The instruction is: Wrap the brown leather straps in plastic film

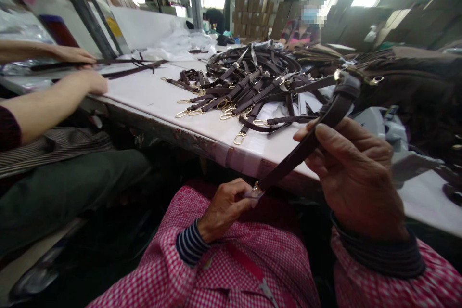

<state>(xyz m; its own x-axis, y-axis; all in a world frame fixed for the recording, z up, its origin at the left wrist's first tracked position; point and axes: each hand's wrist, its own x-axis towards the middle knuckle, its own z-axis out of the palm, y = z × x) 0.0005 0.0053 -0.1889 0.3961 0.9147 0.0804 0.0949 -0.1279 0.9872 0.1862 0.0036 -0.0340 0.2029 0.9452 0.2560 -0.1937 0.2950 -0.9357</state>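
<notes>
A dark brown strap [294, 156] slants up from my lap to the right, held between both hands. My left hand [229, 204] is closed at its lower end, pinching the gold metal clasp [256, 188], with a bit of clear plastic at the fingertips. Higher up, my right hand [355, 163] grips the strap between thumb and fingers. Above that hand the strap bends over in a loop, and a gold clasp [377, 80] sticks out near its top. Beyond the hands, a tangled pile of similar brown straps [249, 86] with gold clasps covers part of the white table [151, 98].
A grey-white device [378, 130] stands by my right hand. Dark brown material [415, 77] is heaped at the right. On the left, a co-worker's arms [57, 91] rest over more straps [133, 70]. Another person [303, 29] is across the table, before stacked cartons [252, 17].
</notes>
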